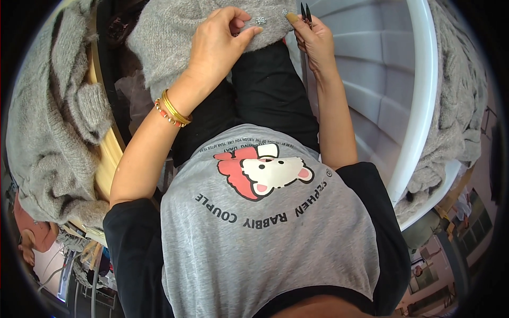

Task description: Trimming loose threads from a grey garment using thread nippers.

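A grey fuzzy knit garment lies across my lap at the top of the view. My left hand rests over it, thumb and curled fingers apart, beside a small sparkly button. My right hand is closed round a small pair of thread snips, whose dark pointed blades stick up past the fingers. A second sparkly button shows at my right thumb tip, at the garment's right edge. Whether the thumb presses on it, I cannot tell.
To my right stands a pale blue-white plastic tub, with more grey knitwear beyond its rim. Another grey knit pile drapes over a yellowish wooden edge on my left. Farther left, a person is partly visible.
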Motion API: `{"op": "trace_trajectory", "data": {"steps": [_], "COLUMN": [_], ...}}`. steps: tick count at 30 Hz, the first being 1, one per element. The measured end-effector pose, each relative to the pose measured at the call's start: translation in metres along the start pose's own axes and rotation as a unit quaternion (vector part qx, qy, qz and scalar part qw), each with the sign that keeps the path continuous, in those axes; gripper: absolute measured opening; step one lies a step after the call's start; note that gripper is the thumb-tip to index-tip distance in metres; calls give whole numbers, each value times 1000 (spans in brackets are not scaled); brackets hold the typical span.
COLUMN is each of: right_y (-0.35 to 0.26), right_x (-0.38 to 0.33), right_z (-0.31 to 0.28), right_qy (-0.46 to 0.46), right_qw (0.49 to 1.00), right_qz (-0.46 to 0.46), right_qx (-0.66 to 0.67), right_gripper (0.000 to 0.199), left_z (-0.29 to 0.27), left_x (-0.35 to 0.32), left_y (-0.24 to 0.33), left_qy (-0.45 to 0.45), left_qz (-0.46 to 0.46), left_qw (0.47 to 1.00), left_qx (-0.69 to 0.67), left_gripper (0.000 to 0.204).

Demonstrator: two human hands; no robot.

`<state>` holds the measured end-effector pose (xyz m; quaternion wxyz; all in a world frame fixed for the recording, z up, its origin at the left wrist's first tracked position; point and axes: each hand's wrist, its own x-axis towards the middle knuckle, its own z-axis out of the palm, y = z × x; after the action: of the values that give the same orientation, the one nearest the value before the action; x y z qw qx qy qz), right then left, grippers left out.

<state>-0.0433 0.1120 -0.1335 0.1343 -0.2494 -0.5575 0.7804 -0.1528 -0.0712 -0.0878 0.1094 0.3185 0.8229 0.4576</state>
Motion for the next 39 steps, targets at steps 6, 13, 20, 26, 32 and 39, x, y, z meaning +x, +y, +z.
{"op": "trace_trajectory", "data": {"steps": [6, 13, 20, 26, 32, 39], "right_y": [6, 2, -34, -48, -60, -72], "right_x": [-1, -13, -48, -58, -63, -67], "right_z": [0, 11, 17, 27, 33, 42], "right_qy": [3, 57, 3, -31, -32, -42], "right_qw": [1000, 992, 948, 873, 818, 765], "right_qz": [0, -82, -169, -261, -256, -240], "right_qx": [-23, -71, -270, -412, -513, -596], "right_gripper": [11, 18, 34, 38, 40, 32], "left_z": [1, -2, -18, -24, -28, -27], "left_x": [0, 1, -2, -6, -7, -8], "left_y": [-2, -14, -7, -6, -15, -14], "left_qy": [-9, -41, -95, -131, -188, -197], "left_qz": [0, -79, -107, -99, -80, -48], "left_qw": [1000, 971, 948, 941, 936, 948], "left_qx": [20, -221, -284, -295, -288, -246], "left_gripper": [21, 14, 11, 11, 11, 12]}}
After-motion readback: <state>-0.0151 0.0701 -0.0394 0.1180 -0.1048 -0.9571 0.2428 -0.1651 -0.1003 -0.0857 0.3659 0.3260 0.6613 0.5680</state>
